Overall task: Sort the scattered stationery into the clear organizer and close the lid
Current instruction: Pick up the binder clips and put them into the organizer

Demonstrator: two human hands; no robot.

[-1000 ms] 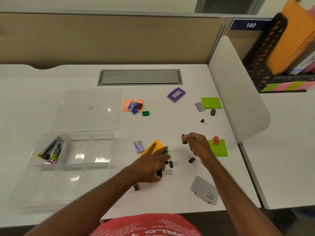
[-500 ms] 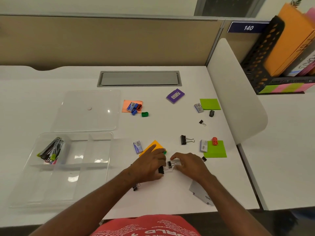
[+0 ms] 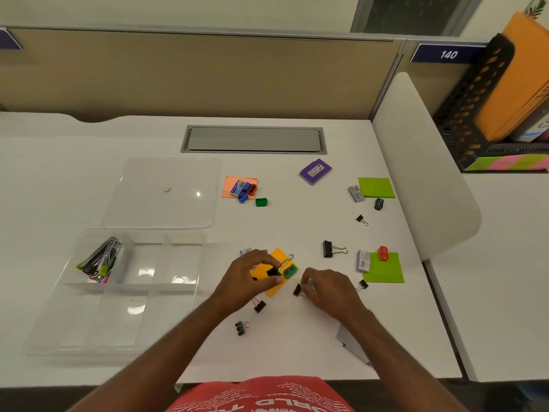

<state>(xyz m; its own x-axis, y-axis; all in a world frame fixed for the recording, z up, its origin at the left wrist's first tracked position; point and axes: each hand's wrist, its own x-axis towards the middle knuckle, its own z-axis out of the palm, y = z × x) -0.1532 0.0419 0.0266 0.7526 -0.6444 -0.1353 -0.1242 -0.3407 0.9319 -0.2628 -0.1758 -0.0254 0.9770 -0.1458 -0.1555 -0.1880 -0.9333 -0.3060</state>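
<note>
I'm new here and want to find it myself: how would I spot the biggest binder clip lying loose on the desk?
Start at the white desk and find the nearer green sticky pad towards its right edge. Just left of it lies the large black binder clip, silver handles pointing at the pad. It is bigger than the other loose clips, and no hand touches it.

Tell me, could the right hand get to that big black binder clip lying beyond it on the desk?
Probably yes: the big binder clip lies in the open just beyond the right hand, nothing between them. But that hand is already pinching a smaller clip.
</note>
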